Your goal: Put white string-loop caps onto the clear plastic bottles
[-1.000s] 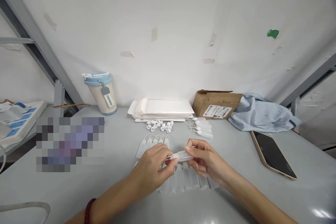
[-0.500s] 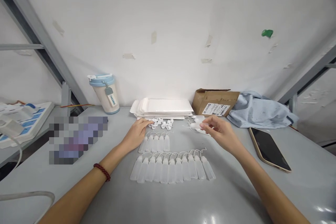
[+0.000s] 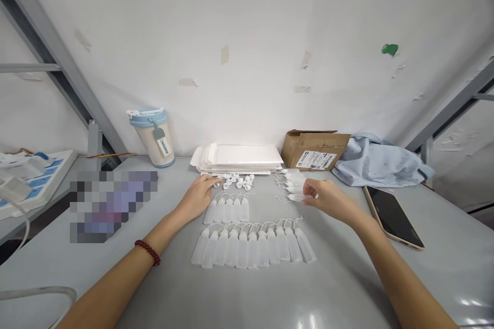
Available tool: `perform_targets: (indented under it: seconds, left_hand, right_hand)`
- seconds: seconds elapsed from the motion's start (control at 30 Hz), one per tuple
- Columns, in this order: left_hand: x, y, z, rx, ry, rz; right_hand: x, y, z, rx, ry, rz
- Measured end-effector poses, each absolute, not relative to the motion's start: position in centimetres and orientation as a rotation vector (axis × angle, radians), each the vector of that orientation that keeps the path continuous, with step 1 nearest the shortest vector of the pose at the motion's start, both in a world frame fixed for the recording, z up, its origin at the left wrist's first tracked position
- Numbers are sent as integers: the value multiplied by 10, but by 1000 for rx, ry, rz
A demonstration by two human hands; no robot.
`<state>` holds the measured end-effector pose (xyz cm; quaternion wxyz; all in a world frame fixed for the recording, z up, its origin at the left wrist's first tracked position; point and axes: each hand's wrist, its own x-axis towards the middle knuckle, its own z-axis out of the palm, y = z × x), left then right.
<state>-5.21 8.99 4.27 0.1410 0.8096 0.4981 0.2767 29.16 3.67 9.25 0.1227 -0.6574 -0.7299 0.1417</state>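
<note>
My left hand [image 3: 197,196] rests on the table with its fingertips closed at a small white cap [image 3: 216,183], beside a loose pile of white caps [image 3: 241,181]. At the right, my right hand [image 3: 328,198] pinches the body of a small translucent squeeze bottle [image 3: 297,197], low over the table; my fingers hide part of it. Several like bottles [image 3: 291,177] lie on their sides just behind it. In front of the pile lies a short row of bottles [image 3: 227,211] with thin cords or tethers at their necks. A longer row [image 3: 252,249] lies nearer me.
White padded envelopes [image 3: 243,155] are stacked against the wall. A cardboard box [image 3: 314,150] and blue cloth [image 3: 374,162] sit at the back right, with a phone [image 3: 393,217] nearer. A lidded tumbler [image 3: 155,139] stands back left; a power strip [image 3: 57,175] lies far left.
My right hand has moved slightly right and toward me; the bottle it held lies with the others, and it now grips another. My left fingertips have drawn a cap slightly left.
</note>
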Motion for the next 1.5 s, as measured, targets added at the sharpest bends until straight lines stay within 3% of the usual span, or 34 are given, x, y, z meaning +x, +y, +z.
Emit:
perform_targets:
  seconds: [0.33, 0.7, 1.03, 1.5]
  left_hand:
    - [-51, 85, 49, 2286, 1509, 761]
    - [-49, 83, 51, 2229, 1589, 806]
    - [-47, 83, 51, 2125, 1675, 808]
    - [-50, 80, 54, 2083, 1737, 715]
  right_hand:
    - [287, 42, 86, -2136, -2193, 100]
    - [280, 38, 88, -2034, -2198, 60]
    - [204, 10, 78, -1232, -2457, 454]
    - [194, 23, 74, -1328, -2507, 529]
